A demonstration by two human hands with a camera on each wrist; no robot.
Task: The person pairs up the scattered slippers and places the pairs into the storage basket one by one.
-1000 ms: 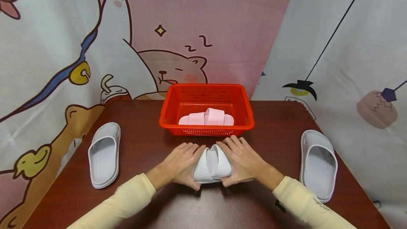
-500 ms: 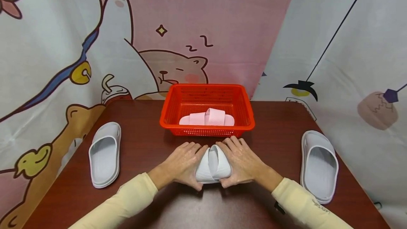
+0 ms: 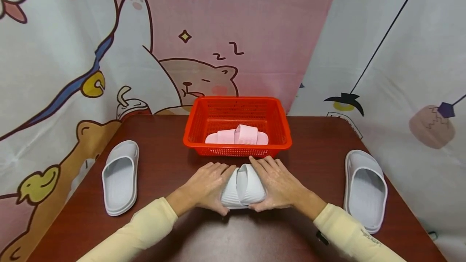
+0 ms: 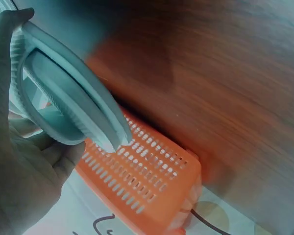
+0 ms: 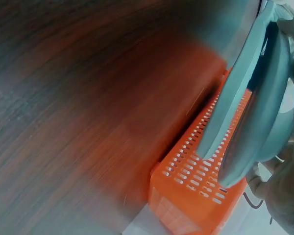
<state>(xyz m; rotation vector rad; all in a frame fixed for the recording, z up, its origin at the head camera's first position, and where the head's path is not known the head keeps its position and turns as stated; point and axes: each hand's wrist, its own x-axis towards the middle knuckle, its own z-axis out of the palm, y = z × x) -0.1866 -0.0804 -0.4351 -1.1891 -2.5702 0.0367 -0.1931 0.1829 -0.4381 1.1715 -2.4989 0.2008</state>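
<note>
A pair of white ribbed slippers (image 3: pixel 255 191) is held between the two hands in front of the basket, their straps overlapping. The left hand (image 3: pixel 207 187) grips the left side, thumb toward the near edge and fingers on the far side. On the opposite side the right hand (image 3: pixel 278 185) grips in the same way. In the left wrist view the slippers (image 4: pixel 63 93) lie one against the other, with the left hand (image 4: pixel 24 171) around them. Two slipper soles (image 5: pixel 255 127) show a gap between them in the right wrist view, beside the right hand (image 5: pixel 289 181).
A red basket (image 3: pixel 236 146) with pink slippers (image 3: pixel 245 135) inside stands at the table's back middle. One grey slipper (image 3: pixel 120 181) lies at the left, another (image 3: pixel 365 193) at the right edge. Printed cloth (image 3: pixel 255 31) hangs behind the brown table (image 3: pixel 160 140).
Both hands keep their grip on the white slippers, which have shifted very slightly in place. The right index finger has moved a little to the left at the far side.
</note>
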